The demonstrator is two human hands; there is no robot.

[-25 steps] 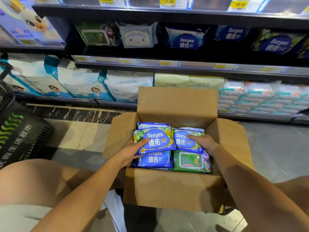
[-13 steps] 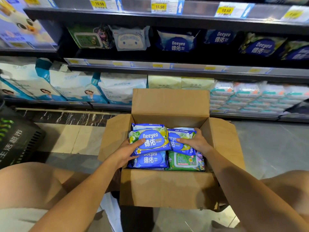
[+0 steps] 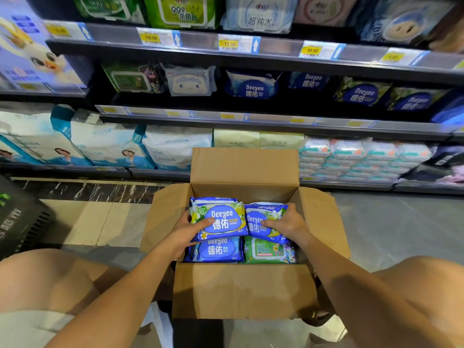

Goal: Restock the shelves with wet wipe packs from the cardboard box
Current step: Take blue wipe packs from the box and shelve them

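An open cardboard box (image 3: 241, 292) stands on the floor between my knees, filled with wet wipe packs. My left hand (image 3: 187, 233) grips the left edge of a blue and yellow Deeyeo pack (image 3: 221, 221) on top. My right hand (image 3: 288, 226) holds the right side of a second blue Deeyeo pack (image 3: 261, 222) beside it. Below them lie another blue pack (image 3: 217, 249) and a green pack (image 3: 268, 251). Matching Deeyeo packs (image 3: 253, 87) stand on the middle shelf ahead.
Shelves with price tags (image 3: 229, 43) rise ahead, with large white bags (image 3: 175, 146) and stacked small packs (image 3: 361, 156) on the bottom shelf. A black shopping basket (image 3: 22, 219) sits on the floor at left. The box flaps spread out to both sides.
My view has tilted up, bringing a higher shelf into sight. Both hands have closed further around the two top packs, which sit slightly lifted and tilted in the box.
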